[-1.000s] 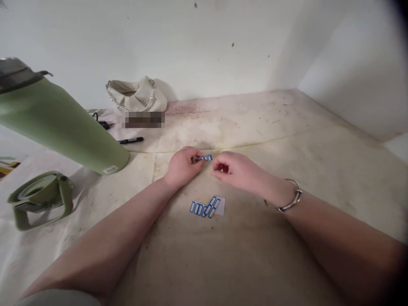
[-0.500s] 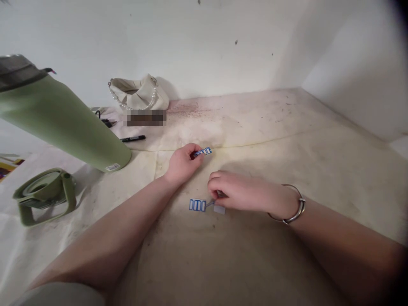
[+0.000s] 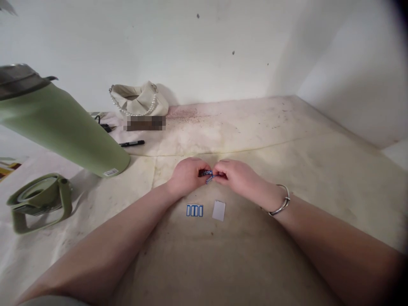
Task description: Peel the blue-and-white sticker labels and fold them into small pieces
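Note:
My left hand (image 3: 190, 176) is closed on a small bunch of blue-and-white cards (image 3: 206, 173), mostly hidden by the fingers. My right hand (image 3: 237, 174), with a metal bangle (image 3: 283, 199) on its wrist, meets it fingertip to fingertip and pinches the edge of a blue-edged card (image 3: 209, 180). Below the hands, two small pieces lie flat on the cloth: a white card with blue frames (image 3: 194, 210) on the left and a plain pale card (image 3: 219, 210) on the right.
A tall green bottle (image 3: 66, 127) stands at the left, behind a green lid with a loop handle (image 3: 40, 202). Farther back are a black pen (image 3: 133, 143), a cream handbag with a pearl strap (image 3: 140, 100) and a blurred-out object (image 3: 145, 123). Walls bound the cloth-covered table (image 3: 270, 255) behind.
My right hand has left the pale card on the cloth and moved up to my left hand, pinching a card there. My left hand has come slightly down. The framed card stays on the cloth.

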The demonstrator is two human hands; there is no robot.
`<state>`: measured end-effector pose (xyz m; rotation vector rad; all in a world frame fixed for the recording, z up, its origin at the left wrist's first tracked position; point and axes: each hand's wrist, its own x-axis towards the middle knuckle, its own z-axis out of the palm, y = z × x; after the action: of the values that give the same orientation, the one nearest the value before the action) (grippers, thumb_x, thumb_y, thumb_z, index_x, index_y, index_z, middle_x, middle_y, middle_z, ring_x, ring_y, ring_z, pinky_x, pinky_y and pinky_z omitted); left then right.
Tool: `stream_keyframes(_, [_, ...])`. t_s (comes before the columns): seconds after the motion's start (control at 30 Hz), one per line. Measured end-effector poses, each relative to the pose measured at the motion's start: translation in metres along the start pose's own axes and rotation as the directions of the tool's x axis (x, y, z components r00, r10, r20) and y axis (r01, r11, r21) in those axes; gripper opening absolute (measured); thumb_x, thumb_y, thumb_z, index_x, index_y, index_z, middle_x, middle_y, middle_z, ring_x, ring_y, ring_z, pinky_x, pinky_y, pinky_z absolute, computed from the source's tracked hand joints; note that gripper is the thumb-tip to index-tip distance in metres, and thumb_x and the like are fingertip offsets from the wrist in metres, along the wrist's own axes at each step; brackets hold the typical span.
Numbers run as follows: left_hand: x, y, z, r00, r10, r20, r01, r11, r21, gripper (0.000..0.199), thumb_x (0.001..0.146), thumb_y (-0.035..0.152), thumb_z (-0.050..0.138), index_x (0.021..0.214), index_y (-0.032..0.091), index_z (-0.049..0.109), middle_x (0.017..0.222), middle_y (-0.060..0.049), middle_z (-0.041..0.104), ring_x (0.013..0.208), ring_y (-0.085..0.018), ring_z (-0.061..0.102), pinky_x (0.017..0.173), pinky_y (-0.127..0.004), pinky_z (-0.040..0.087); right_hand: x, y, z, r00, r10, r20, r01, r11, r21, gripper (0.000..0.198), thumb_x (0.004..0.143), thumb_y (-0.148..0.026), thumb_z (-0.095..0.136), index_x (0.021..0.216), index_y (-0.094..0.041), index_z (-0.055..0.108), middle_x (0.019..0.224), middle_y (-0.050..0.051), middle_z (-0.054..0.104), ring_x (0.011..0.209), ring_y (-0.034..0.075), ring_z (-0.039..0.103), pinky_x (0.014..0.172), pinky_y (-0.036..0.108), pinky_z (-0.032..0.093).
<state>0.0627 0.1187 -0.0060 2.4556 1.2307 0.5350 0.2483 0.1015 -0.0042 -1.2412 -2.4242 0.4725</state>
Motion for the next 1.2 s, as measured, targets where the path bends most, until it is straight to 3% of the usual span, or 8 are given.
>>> stream_keyframes(0.27, [0.0,0.001,-0.011,0.997,0.047,0.063,-0.045,0.998,-0.041,0.026,0.086,0.036,0.047,0.083,0.021,0.069,0.074,-0.002,0.065,0.071,-0.016,0.058,0.062,-0.026,0.038,0.001,0.002,0.006,0.996,-0.028,-0.086,0.024,0.998,-0.051,0.01,0.081,-0.018,0.058,0.073,-0.018,0.052,0.07,0.0,0.054,0.066,0.013,0.047,0.059,0.024,0.032])
stream_keyframes(0.43, [0.0,0.001,-0.007,0.997,0.057,0.042,-0.058,0.998,0.026,0.016,0.077,0.033,0.06,0.087,0.022,0.068,0.075,-0.001,0.064,0.072,-0.017,0.057,0.062,-0.026,0.037,0.001,0.004,0.007,0.994,0.028,-0.104,-0.033,0.998,-0.048,0.011,0.077,-0.018,0.061,0.083,-0.018,0.051,0.08,0.002,0.056,0.068,0.014,0.05,0.058,0.025,0.034])
stream_keyframes(0.53, [-0.001,0.0,-0.004,1.0,-0.009,-0.029,0.009,1.0,-0.005,0.012,0.078,0.026,0.057,0.083,0.02,0.067,0.074,-0.001,0.063,0.07,-0.015,0.056,0.06,-0.025,0.038,0.001,0.006,0.006,0.988,0.094,-0.125,-0.093,0.996,0.009,0.027,0.073,-0.021,0.065,0.095,-0.017,0.049,0.093,0.005,0.056,0.067,0.013,0.051,0.057,0.024,0.036])
stream_keyframes(0.63, [-0.001,-0.001,-0.004,0.993,-0.059,-0.103,0.057,0.998,-0.022,0.01,0.077,0.024,0.057,0.08,0.019,0.065,0.076,-0.002,0.062,0.07,-0.015,0.055,0.061,-0.026,0.039,0.001,0.008,0.003,0.982,0.137,-0.134,-0.128,0.989,0.073,0.027,0.075,-0.022,0.063,0.097,-0.017,0.049,0.097,0.006,0.056,0.065,0.012,0.051,0.056,0.024,0.038])
stream_keyframes(0.8, [0.0,-0.003,-0.004,0.996,-0.035,-0.085,0.04,0.998,0.055,0.01,0.074,0.027,0.06,0.079,0.021,0.065,0.078,-0.002,0.062,0.074,-0.017,0.056,0.063,-0.028,0.039,0.001,0.011,0.003,0.977,0.182,-0.115,-0.17,0.979,0.11,0.017,0.078,-0.024,0.059,0.093,-0.018,0.053,0.091,0.004,0.059,0.067,0.013,0.054,0.06,0.025,0.041])
stream_keyframes(1.0, [0.001,-0.002,-0.003,0.995,-0.043,-0.092,0.043,0.999,0.003,0.008,0.074,0.024,0.06,0.076,0.02,0.066,0.074,-0.002,0.062,0.071,-0.016,0.055,0.062,-0.027,0.04,0.001,0.009,0.004,0.982,0.164,-0.098,-0.156,0.984,0.083,0.03,0.076,-0.025,0.062,0.104,-0.016,0.056,0.098,0.007,0.06,0.071,0.014,0.055,0.061,0.025,0.041])
stream_keyframes(1.2, [0.0,0.006,-0.003,0.993,-0.031,-0.112,0.02,0.995,-0.096,0.007,0.073,0.021,0.059,0.073,0.019,0.066,0.069,-0.001,0.059,0.068,-0.015,0.054,0.061,-0.026,0.039,0.005,0.008,0.006,0.992,0.072,-0.104,-0.066,0.996,0.054,0.007,0.081,-0.02,0.057,0.078,-0.018,0.062,0.075,0.001,0.057,0.07,0.014,0.052,0.061,0.025,0.037])
